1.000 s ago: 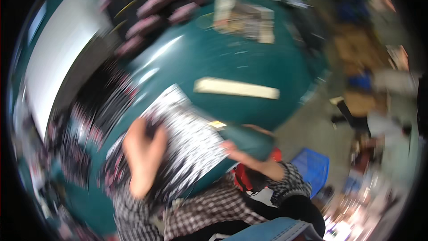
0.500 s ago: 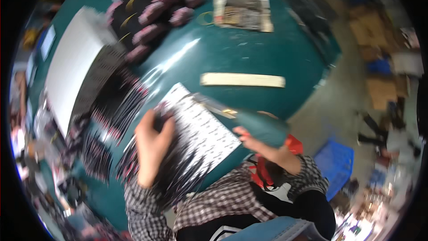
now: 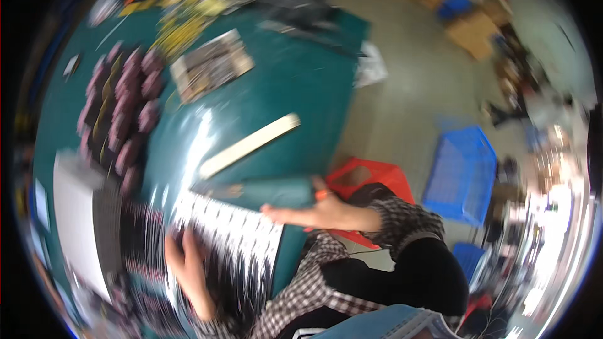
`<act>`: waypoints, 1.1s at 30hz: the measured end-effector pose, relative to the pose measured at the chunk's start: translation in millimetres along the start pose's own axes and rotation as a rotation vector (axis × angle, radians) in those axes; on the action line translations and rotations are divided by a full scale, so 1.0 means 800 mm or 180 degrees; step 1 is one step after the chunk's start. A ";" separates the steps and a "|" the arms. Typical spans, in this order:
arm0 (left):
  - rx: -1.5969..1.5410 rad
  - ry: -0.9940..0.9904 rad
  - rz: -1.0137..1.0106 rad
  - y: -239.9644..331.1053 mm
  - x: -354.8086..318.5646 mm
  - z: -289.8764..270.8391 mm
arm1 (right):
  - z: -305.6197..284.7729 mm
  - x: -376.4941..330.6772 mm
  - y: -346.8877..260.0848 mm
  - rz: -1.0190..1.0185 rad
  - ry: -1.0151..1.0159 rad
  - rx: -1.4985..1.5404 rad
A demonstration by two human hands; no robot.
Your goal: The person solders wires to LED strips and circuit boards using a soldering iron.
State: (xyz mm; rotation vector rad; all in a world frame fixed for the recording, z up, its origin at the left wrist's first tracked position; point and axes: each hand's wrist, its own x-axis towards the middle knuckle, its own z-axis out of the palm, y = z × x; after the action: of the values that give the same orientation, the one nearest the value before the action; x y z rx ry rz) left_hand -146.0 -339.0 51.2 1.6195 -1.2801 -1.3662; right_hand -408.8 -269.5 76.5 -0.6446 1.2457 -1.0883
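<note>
A white sheet [image 3: 233,218] with rows of dark marks lies near the table's front edge. Rows of thin dark cords [image 3: 242,276] cover its lower part. On the sheet's left edge rests my left hand [image 3: 188,267], thumb and finger spread apart over the dark cords; motion blurs its fingertips. My right hand [image 3: 314,213] grips a green-bodied hand tool [image 3: 276,192] with a long narrow tip. Its tip reaches left above the sheet's far edge; blur hides the tool's exact kind. Just beyond it lies a pale flat strip [image 3: 251,145].
Left of the sheet are more dark cords [image 3: 141,238] and a white box-like stack [image 3: 78,213]. Pink-and-black bundles [image 3: 122,113], a brownish packet [image 3: 212,66] and yellow strands [image 3: 182,28] lie farther back. A red stool [image 3: 370,172] and blue crate [image 3: 461,176] stand at right.
The view has swung, so the table's contents sit farther left. The tool in my right hand now lies more level, its tip by the sheet's far edge. My left hand stays on the cords.
</note>
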 end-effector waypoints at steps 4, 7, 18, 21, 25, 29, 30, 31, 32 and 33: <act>0.1180 0.0070 0.0783 -0.003 0.021 0.013 | -0.018 -0.003 -0.001 -0.0703 -0.0009 -0.0492; 0.1088 0.0372 0.0604 0.007 0.016 0.021 | -0.038 0.001 0.004 -0.0614 -0.0467 -0.0765; 0.0993 0.0874 0.0657 -0.007 0.002 0.016 | -0.029 0.005 0.010 -0.0437 -0.0607 -0.1136; 0.0890 0.0897 0.0544 -0.006 0.003 0.018 | -0.027 0.006 0.012 -0.0454 -0.0620 -0.1196; 0.0822 0.0900 0.0712 -0.005 0.001 0.021 | -0.024 0.011 0.013 -0.0549 -0.0725 -0.1359; 0.0911 0.0973 0.1069 -0.010 -0.001 0.024 | -0.017 0.014 0.007 -0.0792 -0.0825 -0.2077; 0.0908 0.0975 0.1065 -0.010 -0.001 0.024 | -0.017 0.014 0.008 -0.0789 -0.0829 -0.2080; 0.0953 0.0995 0.1044 -0.010 -0.001 0.023 | -0.018 0.015 0.009 -0.0819 -0.0817 -0.2103; 0.1000 0.1009 0.1026 -0.010 0.000 0.023 | -0.019 0.015 0.011 -0.0848 -0.0799 -0.2123; 0.0999 0.1005 0.1023 -0.010 0.000 0.024 | -0.018 0.015 0.011 -0.0844 -0.0796 -0.2125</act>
State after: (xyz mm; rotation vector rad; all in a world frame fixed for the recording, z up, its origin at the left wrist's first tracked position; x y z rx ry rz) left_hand -162.1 -334.6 39.2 1.6602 -1.5294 -0.7107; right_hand -420.4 -274.5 60.4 -1.4409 1.3225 -0.7537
